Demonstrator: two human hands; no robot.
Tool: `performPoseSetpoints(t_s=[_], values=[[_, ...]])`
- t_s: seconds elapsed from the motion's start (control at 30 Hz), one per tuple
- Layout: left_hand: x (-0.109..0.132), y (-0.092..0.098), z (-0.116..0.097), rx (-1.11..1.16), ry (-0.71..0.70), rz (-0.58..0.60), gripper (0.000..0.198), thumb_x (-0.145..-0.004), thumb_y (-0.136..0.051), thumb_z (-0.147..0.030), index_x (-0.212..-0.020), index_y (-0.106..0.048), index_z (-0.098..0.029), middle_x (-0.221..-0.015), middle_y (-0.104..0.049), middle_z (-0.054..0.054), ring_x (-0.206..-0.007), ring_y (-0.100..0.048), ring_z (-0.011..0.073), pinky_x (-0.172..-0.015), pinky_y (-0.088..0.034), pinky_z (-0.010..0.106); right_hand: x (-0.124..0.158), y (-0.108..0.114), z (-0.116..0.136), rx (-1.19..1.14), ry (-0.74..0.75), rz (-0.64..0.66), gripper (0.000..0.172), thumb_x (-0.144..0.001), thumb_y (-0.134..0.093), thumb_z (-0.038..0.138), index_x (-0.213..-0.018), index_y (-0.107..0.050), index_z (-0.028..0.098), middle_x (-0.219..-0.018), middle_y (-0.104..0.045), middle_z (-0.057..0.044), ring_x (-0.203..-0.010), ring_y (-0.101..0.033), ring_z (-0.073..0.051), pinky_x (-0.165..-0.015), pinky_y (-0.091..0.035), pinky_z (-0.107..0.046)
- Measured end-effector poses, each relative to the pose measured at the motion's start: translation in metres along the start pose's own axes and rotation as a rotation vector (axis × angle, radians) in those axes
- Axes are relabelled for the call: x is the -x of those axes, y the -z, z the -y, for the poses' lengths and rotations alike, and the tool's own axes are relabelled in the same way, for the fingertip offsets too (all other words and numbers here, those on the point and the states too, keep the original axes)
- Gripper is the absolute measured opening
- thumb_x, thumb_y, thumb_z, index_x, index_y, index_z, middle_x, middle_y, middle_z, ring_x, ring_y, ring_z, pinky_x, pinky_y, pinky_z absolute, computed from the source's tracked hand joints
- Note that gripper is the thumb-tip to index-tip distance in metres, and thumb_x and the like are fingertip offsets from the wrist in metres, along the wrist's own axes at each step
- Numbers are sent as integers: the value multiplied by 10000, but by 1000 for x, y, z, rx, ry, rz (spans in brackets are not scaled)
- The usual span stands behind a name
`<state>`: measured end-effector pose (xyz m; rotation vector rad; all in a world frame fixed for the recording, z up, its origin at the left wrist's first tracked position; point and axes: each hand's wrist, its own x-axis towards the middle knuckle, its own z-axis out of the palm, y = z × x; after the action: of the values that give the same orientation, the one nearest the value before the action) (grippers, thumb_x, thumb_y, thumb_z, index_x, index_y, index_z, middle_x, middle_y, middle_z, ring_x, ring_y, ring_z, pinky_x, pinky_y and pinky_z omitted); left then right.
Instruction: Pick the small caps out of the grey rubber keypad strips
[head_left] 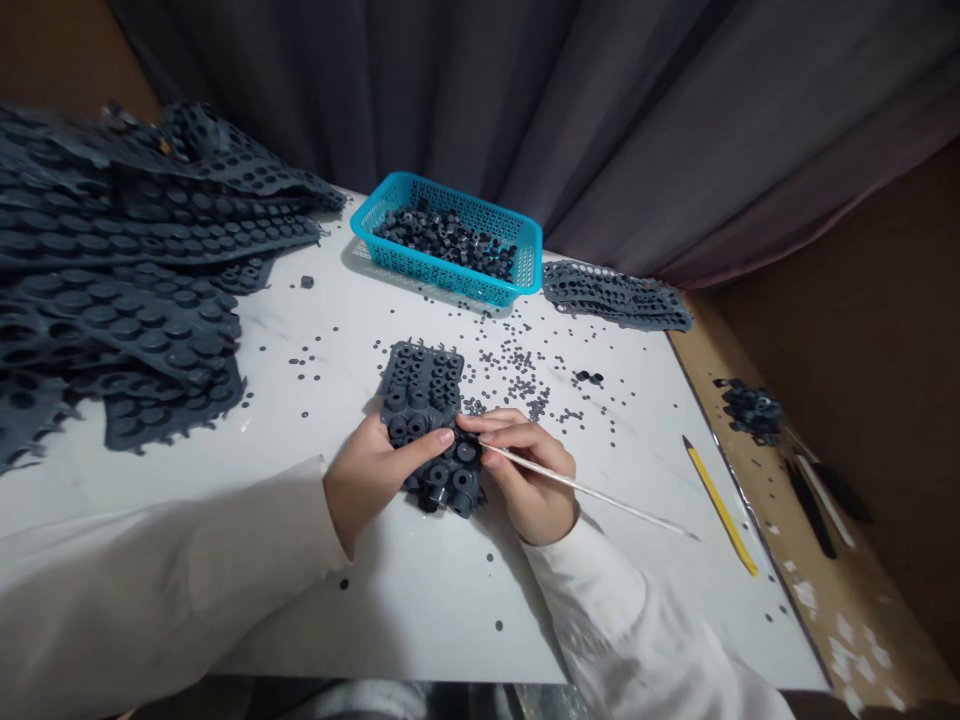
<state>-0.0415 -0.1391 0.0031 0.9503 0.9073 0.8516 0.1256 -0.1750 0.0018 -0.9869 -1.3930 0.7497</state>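
A dark grey rubber sheet [422, 385] studded with small round moulded rings lies on the white table [420, 590] in front of me. My left hand [375, 475] grips its near end, thumb pressed on top. My right hand [525, 470] is closed on a thin white stick [600, 492], whose tip meets the sheet next to my left thumb. Several loose rings cling to the sheet's near edge.
A large heap of the same grey sheets [127, 270] fills the left. A blue basket [450, 240] with loose rings stands at the back, emptied sheets [615, 295] to its right. Tiny grey discs [517, 370] litter the table. A yellow pencil [720, 505] lies right.
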Motion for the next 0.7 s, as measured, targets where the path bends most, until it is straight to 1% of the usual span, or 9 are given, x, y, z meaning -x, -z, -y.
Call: performPoseSetpoints(t_s=[0.17,0.33,0.43,0.5,0.6,0.7], values=[[0,-1,-1,12,13,6,411,-757,-758,-415,-1061,-688,-147,-1094,-726,124,-1072,-647,302,-908,-517,350,1,1,0,80,59,21,52,-857,-666,275,-905,-684,277,-1010,-773,-62,-923,-689,-224,-823,-543,-442],[0,0,1,-5,18,19,361,-774,-748,-395,-1032,-687,-149,-1067,-733,109,-1052,-657,293,-899,-520,347,2,1,0,126,107,16,84,-858,-662,269,-932,-692,293,-1012,-773,-52,-897,-699,-225,-790,-564,-437],[0,0,1,-10,16,12,357,-778,-748,-385,-1036,-676,-148,-1051,-736,106,-1051,-658,292,-899,-519,349,3,1,0,142,134,19,93,-864,-658,271,-942,-695,306,-1016,-773,-43,-881,-699,-220,-774,-565,-428],[0,-1,1,-6,17,2,371,-771,-754,-377,-1051,-667,-149,-1066,-733,106,-1054,-658,292,-905,-518,355,3,1,-1,139,161,25,133,-870,-651,246,-979,-687,313,-1039,-767,-42,-882,-691,-212,-764,-559,-421],[1,-2,0,12,25,-1,398,-762,-761,-373,-1077,-660,-152,-1099,-725,108,-1071,-652,298,-920,-514,372,4,2,-2,141,167,25,193,-873,-645,207,-1025,-671,321,-1075,-757,-40,-894,-682,-207,-766,-552,-422],[2,-2,-1,21,34,-1,408,-756,-766,-376,-1081,-661,-152,-1096,-726,109,-1080,-648,308,-928,-515,389,4,2,-1,140,154,18,167,-872,-647,223,-1010,-673,313,-1075,-757,-43,-900,-683,-213,-771,-549,-426]])
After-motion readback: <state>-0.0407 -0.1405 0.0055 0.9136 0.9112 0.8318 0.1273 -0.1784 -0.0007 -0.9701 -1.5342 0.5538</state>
